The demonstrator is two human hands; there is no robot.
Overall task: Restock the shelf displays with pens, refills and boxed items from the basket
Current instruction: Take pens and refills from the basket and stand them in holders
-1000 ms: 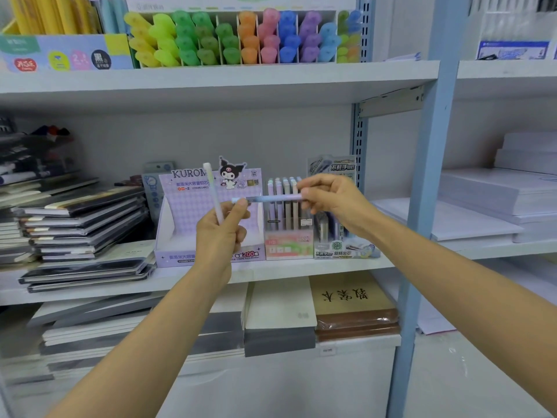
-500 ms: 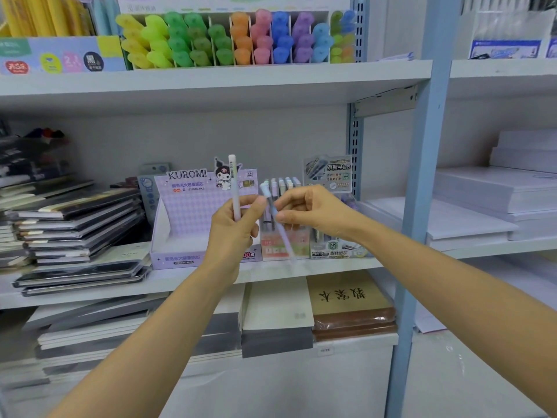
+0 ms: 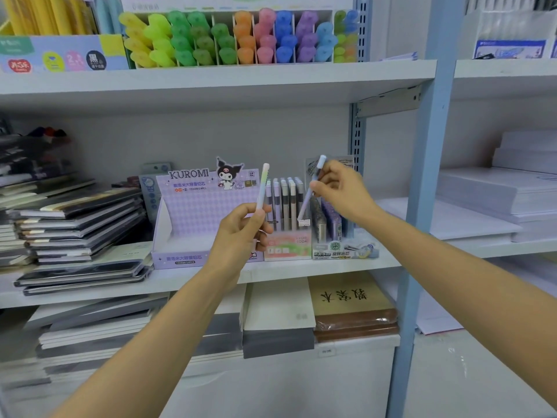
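Two pens in hands: left hand (image 3: pixel 241 233) curled round white-green pen (image 3: pixel 262 188), upright, before "KUROMI" box (image 3: pixel 193 206); right hand (image 3: pixel 340 191) pinching pale blue pen (image 3: pixel 306 203), tilted, lower end over "FRUIT SODA" display (image 3: pixel 287 248) near shelf (image 3: pixel 301 271) front edge.

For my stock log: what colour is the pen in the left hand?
The pen is whitish-lilac with a pale green band near its top; head view.

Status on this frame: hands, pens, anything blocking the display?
Left hand grips white-green pen, upright. Right hand pinches lilac pen, tilted, lower end over pink display box. Nothing seen blocking the box.
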